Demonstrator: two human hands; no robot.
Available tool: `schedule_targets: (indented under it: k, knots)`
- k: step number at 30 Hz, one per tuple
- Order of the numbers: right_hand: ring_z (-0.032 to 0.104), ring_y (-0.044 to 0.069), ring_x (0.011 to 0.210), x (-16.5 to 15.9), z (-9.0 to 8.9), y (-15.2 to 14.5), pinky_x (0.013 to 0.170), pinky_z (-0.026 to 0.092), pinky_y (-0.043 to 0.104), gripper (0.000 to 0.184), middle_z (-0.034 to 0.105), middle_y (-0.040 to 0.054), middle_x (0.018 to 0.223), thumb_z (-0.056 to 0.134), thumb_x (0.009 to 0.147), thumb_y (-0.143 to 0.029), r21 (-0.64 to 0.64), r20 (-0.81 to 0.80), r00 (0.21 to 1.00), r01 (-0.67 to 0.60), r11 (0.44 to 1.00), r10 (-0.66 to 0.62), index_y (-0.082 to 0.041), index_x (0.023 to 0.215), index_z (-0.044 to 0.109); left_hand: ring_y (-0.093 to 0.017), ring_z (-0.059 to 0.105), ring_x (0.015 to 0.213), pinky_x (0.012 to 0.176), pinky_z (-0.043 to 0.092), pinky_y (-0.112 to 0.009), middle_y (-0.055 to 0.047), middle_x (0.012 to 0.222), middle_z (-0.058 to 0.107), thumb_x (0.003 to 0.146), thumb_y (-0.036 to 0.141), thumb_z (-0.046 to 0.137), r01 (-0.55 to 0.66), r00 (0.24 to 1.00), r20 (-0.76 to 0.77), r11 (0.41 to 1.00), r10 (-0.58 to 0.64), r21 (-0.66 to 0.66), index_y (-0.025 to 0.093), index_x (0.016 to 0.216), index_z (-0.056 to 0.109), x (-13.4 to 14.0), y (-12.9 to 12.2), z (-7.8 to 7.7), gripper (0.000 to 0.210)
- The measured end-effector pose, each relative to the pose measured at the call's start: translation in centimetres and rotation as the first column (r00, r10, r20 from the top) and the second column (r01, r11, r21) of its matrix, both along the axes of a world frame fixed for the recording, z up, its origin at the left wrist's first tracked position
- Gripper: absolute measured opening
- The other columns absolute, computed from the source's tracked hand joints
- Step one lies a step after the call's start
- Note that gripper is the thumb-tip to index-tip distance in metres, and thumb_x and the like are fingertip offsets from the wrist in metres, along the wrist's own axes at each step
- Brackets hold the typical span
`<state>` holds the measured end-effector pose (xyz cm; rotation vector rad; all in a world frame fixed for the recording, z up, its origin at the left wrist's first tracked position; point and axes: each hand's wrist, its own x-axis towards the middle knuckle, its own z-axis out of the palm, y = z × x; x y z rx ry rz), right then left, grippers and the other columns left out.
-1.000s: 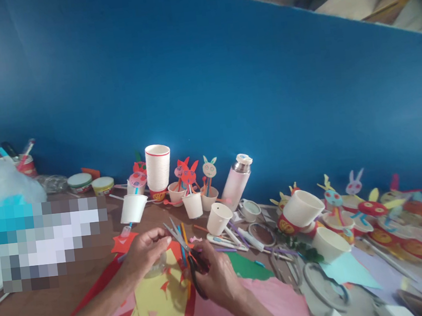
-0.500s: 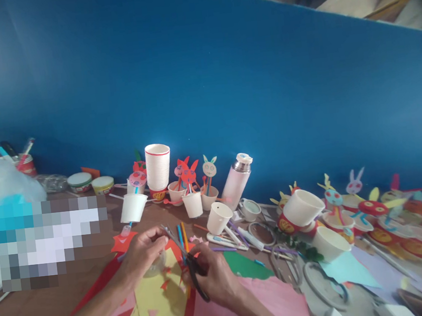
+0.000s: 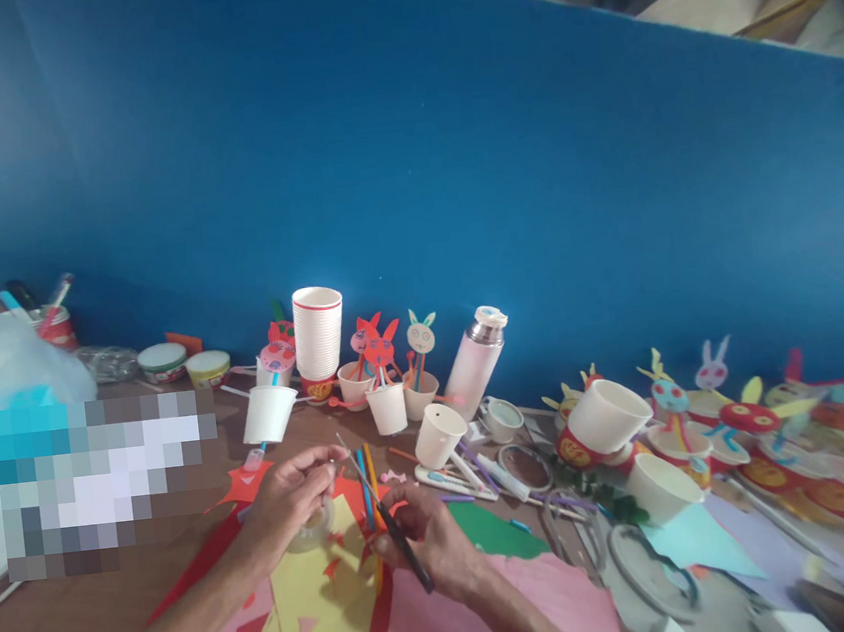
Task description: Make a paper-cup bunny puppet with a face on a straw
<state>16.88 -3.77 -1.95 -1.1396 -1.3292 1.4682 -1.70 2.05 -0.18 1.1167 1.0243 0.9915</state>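
Note:
My right hand (image 3: 436, 538) is closed around the dark handles of a pair of scissors (image 3: 409, 557). Their thin blades point up and away, with the tips close to the fingers of my left hand (image 3: 298, 488). That left hand is pinched at the fingertips; whatever it holds is too small or hidden to make out. Under the hands lies yellow paper (image 3: 309, 609) strewn with small red scraps. A clear round roll or dish (image 3: 315, 530) is partly hidden beneath my left hand. Pink paper (image 3: 498, 610) spreads below my right wrist, beside green paper (image 3: 494, 530).
White paper cups (image 3: 271, 414), some bearing paper animal faces, stand along the blue wall (image 3: 405, 157). A tall cup stack (image 3: 319, 332) and a tilted-looking thermos (image 3: 476, 361) rise behind. Pens, tape rings (image 3: 649, 569) and more decorated cups crowd the right; a plastic bag (image 3: 5, 370) sits left.
The scissors have turned in my right hand, so the blades look narrower and closer together and the tips sit slightly higher. My left fingers have shifted a little to the right.

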Motion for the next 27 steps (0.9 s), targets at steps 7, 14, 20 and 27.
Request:
schedule_targets:
  k: [7, 14, 20, 27]
  knots:
    - [0.046, 0.007, 0.05, 0.1, -0.5, 0.0, 0.048, 0.034, 0.018, 0.04, 0.054, -0.0061, 0.059, 0.078, 0.058, -0.034, -0.049, -0.044, 0.995, -0.093, 0.994, 0.09, -0.018, 0.083, 0.051, -0.003, 0.027, 0.04, 0.04, 0.016, -0.018, 0.007, 0.053, 0.048, 0.072, 0.039, 0.06, 0.057, 0.998, 0.022, 0.997, -0.059, 0.05, 0.015, 0.101, 0.06, -0.2, 0.0, 0.2, 0.037]
    - [0.048, 0.007, 0.046, 0.6, 0.3, 0.0, 0.046, 0.037, 0.019, 0.051, 0.057, -0.0046, 0.054, 0.076, 0.058, -0.051, -0.063, -0.112, 0.979, -0.18, 0.982, 0.173, -0.017, 0.085, 0.049, -0.002, 0.026, 0.036, 0.038, 0.014, -0.017, 0.007, 0.046, 0.049, 0.067, 0.04, 0.065, 0.093, 0.995, 0.036, 0.995, -0.094, 0.037, 0.015, 0.082, 0.06, -0.2, 0.4, -0.1, 0.03]
    - [0.048, 0.007, 0.046, 0.6, 0.5, -0.2, 0.047, 0.037, 0.02, 0.052, 0.057, -0.0042, 0.055, 0.076, 0.057, -0.051, -0.071, -0.107, 0.98, -0.176, 0.982, 0.168, -0.016, 0.084, 0.049, -0.002, 0.028, 0.034, 0.037, 0.016, -0.017, 0.008, 0.043, 0.05, 0.063, 0.038, 0.066, 0.034, 0.999, 0.03, 0.999, -0.034, 0.015, 0.015, 0.076, 0.058, 0.0, 0.1, 0.4, 0.028]
    - [0.048, 0.007, 0.046, 0.3, 0.2, 0.0, 0.045, 0.035, 0.019, 0.052, 0.056, -0.0049, 0.056, 0.081, 0.051, -0.046, -0.096, -0.123, 0.984, -0.142, 0.985, 0.13, -0.016, 0.081, 0.052, -0.002, 0.028, 0.034, 0.037, 0.017, -0.017, 0.009, 0.04, 0.047, 0.061, 0.03, 0.061, -0.037, 0.999, -0.016, 0.999, 0.037, 0.002, 0.016, 0.069, 0.056, 0.3, -0.3, 1.0, 0.017]
